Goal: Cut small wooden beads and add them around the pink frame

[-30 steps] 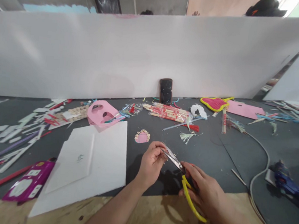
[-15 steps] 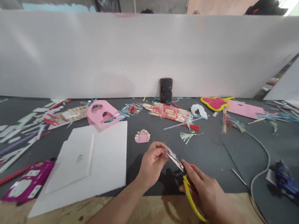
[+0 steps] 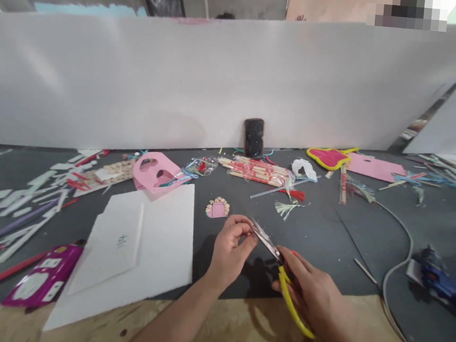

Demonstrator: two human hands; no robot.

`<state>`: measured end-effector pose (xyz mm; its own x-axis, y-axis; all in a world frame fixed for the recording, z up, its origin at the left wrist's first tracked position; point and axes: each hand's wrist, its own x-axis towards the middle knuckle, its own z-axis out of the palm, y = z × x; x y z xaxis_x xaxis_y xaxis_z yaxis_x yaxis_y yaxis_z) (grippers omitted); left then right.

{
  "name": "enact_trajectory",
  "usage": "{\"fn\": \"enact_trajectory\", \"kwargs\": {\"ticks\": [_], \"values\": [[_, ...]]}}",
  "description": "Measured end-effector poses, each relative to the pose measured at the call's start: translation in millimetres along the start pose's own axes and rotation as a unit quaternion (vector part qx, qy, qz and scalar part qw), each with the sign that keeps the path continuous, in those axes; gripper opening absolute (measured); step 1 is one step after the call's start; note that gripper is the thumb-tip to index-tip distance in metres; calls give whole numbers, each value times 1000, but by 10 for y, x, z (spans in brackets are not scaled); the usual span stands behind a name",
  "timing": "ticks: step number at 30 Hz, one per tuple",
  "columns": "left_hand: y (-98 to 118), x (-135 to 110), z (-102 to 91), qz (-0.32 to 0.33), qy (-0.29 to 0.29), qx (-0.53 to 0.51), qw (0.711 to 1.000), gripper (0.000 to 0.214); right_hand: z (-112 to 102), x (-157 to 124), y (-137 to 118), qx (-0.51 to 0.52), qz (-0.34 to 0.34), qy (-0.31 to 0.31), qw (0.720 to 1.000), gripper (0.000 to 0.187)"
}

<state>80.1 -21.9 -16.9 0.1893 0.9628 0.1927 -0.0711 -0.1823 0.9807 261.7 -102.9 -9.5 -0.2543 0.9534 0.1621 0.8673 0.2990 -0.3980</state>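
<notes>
My right hand (image 3: 308, 287) grips yellow-handled scissors (image 3: 286, 298) over the near part of the dark table. Their blades point up and left, toward the fingertips of my left hand (image 3: 234, 246). Those left fingers are pinched together beside the blade tips; whatever they hold is too small or hidden to name. Just beyond my left hand lies a small pink piece (image 3: 217, 209) edged with pale beads or bits. Farther back, wooden sticks in a red-and-clear wrapper (image 3: 258, 171) rest on the table, with a pale green tassel (image 3: 286, 209) in front of them.
White sheets (image 3: 166, 240) and a purple packet (image 3: 45, 275) lie at left, near scattered strips. A phone (image 3: 254, 137) leans against the white partition (image 3: 159, 90). Pink cut-outs (image 3: 154, 170) lie farther back. On the right are a blue glue gun (image 3: 444, 280) and its cable (image 3: 409, 237).
The scissors' blades have opened slightly between the two moments. Both hands stay in nearly the same place, and the things on the table have not moved.
</notes>
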Motion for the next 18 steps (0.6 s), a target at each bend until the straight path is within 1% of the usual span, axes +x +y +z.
{"fn": "enact_trajectory", "kwargs": {"ticks": [5,10,15,18], "values": [[-7,-12,0,9,-15,-11,1000,16,-54,9,-47,-24,14,5,1000,49],[-54,-29,3,24,-35,-22,999,16,-84,8,-25,-46,10,-11,999,56],[-48,-27,2,5,-60,-29,998,19,-78,2,10,-57,-10,-12,998,58],[-29,-17,0,-3,-67,-31,997,22,-75,1,18,-57,-27,-2,998,57]]}}
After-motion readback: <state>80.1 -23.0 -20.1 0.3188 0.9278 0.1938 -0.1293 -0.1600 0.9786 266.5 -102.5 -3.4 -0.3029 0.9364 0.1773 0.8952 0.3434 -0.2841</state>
